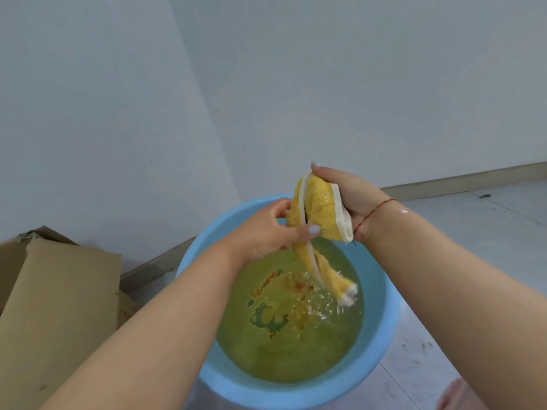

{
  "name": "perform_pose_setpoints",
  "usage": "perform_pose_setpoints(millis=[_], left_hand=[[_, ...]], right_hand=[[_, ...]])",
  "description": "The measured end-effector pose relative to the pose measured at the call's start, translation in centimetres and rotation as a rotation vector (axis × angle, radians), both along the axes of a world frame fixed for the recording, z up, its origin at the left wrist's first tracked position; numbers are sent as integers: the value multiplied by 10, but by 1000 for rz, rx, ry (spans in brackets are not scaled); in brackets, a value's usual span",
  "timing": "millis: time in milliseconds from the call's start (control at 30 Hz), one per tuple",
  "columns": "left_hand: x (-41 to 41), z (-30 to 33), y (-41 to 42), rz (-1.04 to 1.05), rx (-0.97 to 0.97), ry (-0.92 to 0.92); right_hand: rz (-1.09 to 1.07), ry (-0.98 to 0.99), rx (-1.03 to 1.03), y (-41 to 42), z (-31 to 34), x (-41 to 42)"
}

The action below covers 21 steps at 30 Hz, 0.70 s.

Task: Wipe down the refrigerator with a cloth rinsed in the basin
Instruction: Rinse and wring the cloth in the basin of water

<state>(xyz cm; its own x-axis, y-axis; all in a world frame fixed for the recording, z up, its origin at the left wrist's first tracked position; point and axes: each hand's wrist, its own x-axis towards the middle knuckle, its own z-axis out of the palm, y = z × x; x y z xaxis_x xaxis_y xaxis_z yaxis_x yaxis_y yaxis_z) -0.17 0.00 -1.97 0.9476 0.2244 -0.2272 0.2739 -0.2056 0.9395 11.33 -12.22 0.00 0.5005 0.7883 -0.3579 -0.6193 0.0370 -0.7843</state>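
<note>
Blue basin [207, 377] sits nearest, holding greenish water. Above it the yellow cloth [318, 208] hangs roughly upright, tail dripping into the water; left hand [266, 229] pinches its middle, right hand [352, 193] grips the upper end, farther off.

Cloth [318, 208]: yellow, with white edging along its borders and white at the hanging tip. Basin [381, 344]: light blue plastic. Water [296, 347] in the basin: cloudy yellow-green, with a printed figure in green, yellow and orange-red showing through from the bottom. Wrist cord [373, 213] on the right wrist: thin, red. Fingernails: pale lilac polish. Cardboard box [59, 303]: plain brown. Wall: pale grey-white. Skirting: beige. Floor [503, 232]: light grey tiles with dark scuff marks.
</note>
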Motion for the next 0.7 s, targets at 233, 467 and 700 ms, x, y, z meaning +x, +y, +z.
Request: perform_pose_setpoints(millis=[233, 467, 700], left_hand=[[6, 0, -9, 222, -431, -40], [9, -8, -4, 642, -885, -36], [10, -5, -7, 575, -497, -129]], right_hand=[[-176, 292, 211, -3, -29, 12], [-130, 21, 25, 7, -37, -6], [-190, -586, -282, 15, -35, -15]])
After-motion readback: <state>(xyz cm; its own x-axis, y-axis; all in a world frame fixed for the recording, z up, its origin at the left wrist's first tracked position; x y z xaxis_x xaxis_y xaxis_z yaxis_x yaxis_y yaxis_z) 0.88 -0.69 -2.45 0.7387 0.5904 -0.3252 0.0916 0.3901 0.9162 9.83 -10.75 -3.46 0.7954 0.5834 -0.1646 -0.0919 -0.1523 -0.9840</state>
